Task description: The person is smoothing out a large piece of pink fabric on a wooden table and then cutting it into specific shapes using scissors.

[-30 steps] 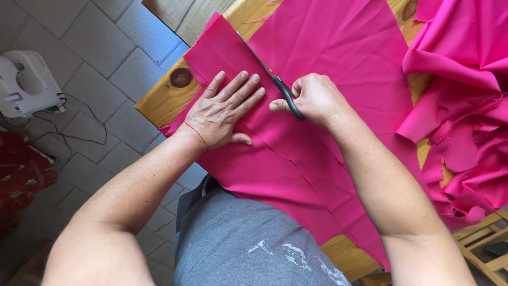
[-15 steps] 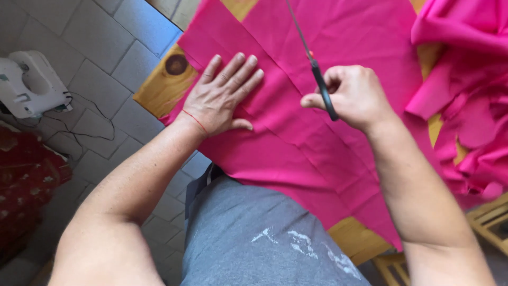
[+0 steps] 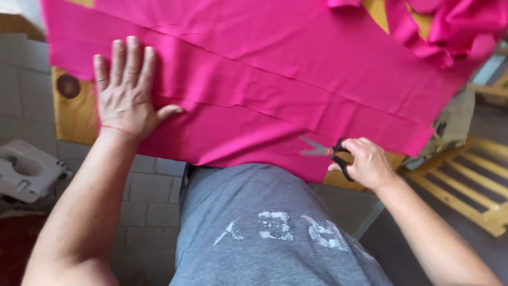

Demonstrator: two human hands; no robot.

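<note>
One view only, head camera looking down. Left hand (image 3: 127, 92) lies flat with fingers spread wide, palm pressing the pink fabric (image 3: 275, 90) onto the wooden table (image 3: 74, 114). Right hand (image 3: 368, 164) is closed around the black handles of the scissors (image 3: 328, 152), blades slightly parted and pointing left at the fabric's near edge, by the person's stomach.

Fabric covers most of the tabletop in layered panels, near edge hanging over the table toward the grey shirt (image 3: 264, 228). Judged thin, light and limp: it will likely slide and ripple unless pinned flat, so a flat palm close beside the cut line looks like the best hold, not a pinch at the edge. Not fragile, may fray. Scissors are rigid, held through the loops.

Crumpled pink scraps (image 3: 455, 26) are piled at upper right. White sewing machine (image 3: 26, 169) sits on the tiled floor at lower left. Yellow slatted wooden piece (image 3: 471, 185) at right. No packages or signs visible; only a worn white print on the shirt front, too blurred to make out.
</note>
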